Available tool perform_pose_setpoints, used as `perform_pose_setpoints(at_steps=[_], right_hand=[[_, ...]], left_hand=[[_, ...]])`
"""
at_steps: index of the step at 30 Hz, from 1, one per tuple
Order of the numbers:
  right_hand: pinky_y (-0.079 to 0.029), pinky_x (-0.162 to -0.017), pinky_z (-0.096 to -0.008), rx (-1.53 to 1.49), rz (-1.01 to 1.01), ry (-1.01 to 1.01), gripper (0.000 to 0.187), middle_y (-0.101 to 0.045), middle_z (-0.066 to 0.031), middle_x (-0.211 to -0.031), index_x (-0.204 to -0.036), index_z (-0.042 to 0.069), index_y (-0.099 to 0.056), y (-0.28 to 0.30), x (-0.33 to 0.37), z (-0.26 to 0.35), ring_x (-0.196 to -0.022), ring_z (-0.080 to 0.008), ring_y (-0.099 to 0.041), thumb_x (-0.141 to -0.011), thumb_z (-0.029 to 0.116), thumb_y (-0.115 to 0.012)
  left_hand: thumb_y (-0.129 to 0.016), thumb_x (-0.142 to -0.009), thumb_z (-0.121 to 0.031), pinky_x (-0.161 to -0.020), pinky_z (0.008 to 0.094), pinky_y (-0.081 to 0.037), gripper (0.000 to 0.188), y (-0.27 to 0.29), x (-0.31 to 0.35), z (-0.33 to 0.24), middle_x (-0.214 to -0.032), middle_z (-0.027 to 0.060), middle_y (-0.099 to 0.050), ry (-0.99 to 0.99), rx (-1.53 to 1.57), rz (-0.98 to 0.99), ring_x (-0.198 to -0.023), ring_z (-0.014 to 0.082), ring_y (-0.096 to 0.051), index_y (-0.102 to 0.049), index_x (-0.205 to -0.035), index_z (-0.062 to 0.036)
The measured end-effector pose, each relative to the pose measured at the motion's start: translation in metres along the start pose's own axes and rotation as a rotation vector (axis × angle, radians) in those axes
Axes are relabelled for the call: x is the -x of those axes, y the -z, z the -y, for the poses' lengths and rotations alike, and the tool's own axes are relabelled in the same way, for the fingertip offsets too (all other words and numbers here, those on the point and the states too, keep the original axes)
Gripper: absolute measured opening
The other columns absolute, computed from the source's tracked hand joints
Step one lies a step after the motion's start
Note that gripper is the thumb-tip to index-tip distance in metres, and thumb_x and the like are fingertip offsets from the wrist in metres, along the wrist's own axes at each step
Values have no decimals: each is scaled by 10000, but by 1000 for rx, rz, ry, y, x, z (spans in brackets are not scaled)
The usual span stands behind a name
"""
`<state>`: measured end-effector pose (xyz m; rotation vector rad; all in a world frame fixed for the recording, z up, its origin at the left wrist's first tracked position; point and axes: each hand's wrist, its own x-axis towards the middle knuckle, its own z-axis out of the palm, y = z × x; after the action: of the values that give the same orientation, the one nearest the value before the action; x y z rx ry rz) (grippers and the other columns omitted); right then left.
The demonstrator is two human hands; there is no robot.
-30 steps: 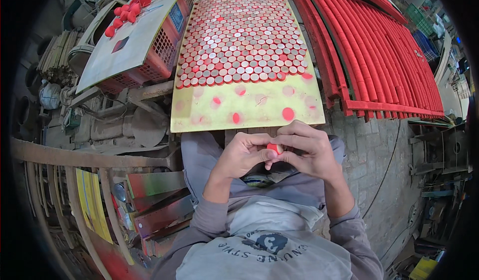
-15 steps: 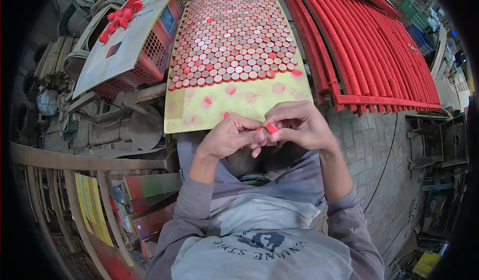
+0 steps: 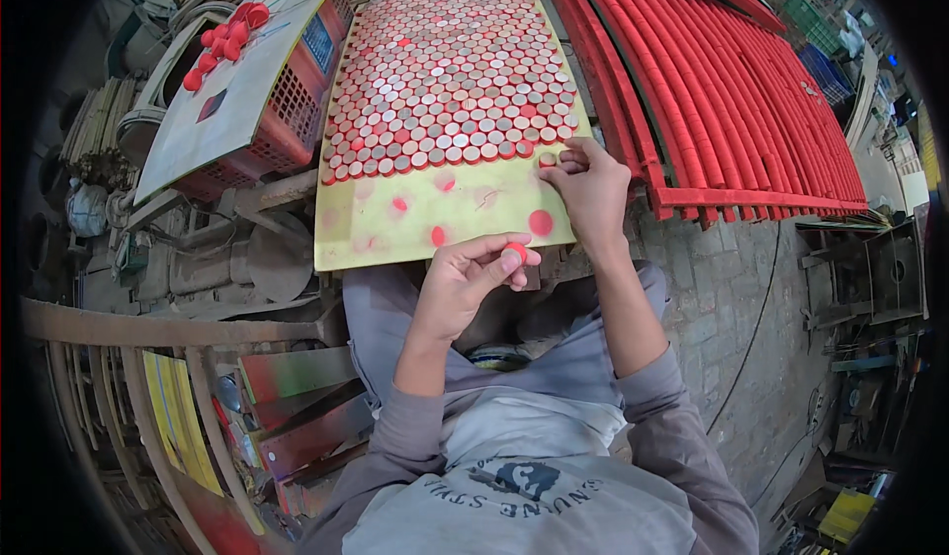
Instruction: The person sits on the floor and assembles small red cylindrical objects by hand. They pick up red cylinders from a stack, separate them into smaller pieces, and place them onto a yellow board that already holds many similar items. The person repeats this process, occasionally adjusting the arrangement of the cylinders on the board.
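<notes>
Just beyond my lap, my left hand (image 3: 473,276) pinches a small red round piece (image 3: 516,252) between thumb and fingers. My right hand (image 3: 593,194) reaches over the right front part of a yellow board (image 3: 371,244). Its thumb and fingertips close on a small red-rimmed disc (image 3: 547,160) with a pale top, right by the front row of similar discs. Those discs (image 3: 450,85) stand packed in close rows over the far part of the board. Red paint spots mark the bare yellow strip, one large round spot (image 3: 541,223) among them.
A rack of red rods (image 3: 712,90) stands to the right. At the left, a pale board (image 3: 198,140) on a red plastic crate (image 3: 292,105) carries several red round pieces (image 3: 225,41). A wooden rail (image 3: 178,326) runs along my left side, and paving (image 3: 717,298) lies at the right.
My right hand has parted from my left and moved forward to the front row, a disc in its fingers. My left hand stays near the board's edge, holding a red piece.
</notes>
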<state>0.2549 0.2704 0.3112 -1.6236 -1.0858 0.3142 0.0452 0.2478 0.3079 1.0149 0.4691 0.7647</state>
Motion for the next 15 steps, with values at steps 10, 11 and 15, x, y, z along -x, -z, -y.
perform_pose_setpoints(at_steps=[10, 11, 15], right_hand=[[-587, -685, -257, -58, 16, -26, 290, -728, -129, -823, -1038, -95, -676, -7, -13, 2, -746, -128, -707, -764, -75, -770], [-587, -687, -256, -68, 25, -31, 291, -730, -127, -826, -1041, -94, -676, -7, -13, 1, -749, -127, -707, -767, -75, -770], [-593, -710, -262, -94, 22, -25, 297, -733, -121, -840, -1051, -92, -678, -7, -14, -2, -757, -119, -703, -769, -80, -771]], left_hand=[[-655, -977, -81, -778, 259, -550, 298, 7, 16, -11, -1049, 140, -739, -28, -92, 17, -824, 114, -647, -656, -1247, 45], [-652, -979, -73, -782, 257, -550, 293, 5, 16, -13, -1051, 134, -740, -27, -93, 40, -830, 111, -647, -656, -1246, 47], [-685, -956, -105, -770, 264, -549, 306, 1, 13, -11, -1005, 140, -745, -14, -93, 17, -799, 123, -644, -671, -1220, 49]])
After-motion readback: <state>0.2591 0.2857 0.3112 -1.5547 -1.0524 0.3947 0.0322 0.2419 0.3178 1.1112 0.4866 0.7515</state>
